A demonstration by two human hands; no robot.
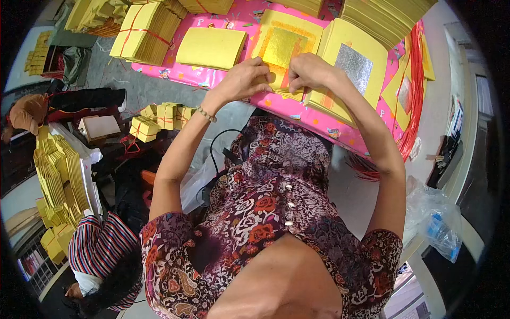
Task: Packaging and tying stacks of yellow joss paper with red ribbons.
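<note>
We pinch gold-foil paper stack [284, 50] at near edge: left hand [245, 80], right hand [308, 72] both clamped, close together; silver-foil stack [353, 64] adjacent right.

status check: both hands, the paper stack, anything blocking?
Left hand and right hand both pinching the near edge of the gold-foil sheet stack. Silver-foil stack lies right beside it. Nothing in the way.

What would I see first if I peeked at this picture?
Probably the bright pink table cover at the top, spread with yellow paper stacks. In the middle, the left hand and right hand pinch a stack of yellow sheets with a shiny gold square; beside it on the right lies a stack with a silver square. Red strings hang at the table's right end.
</note>
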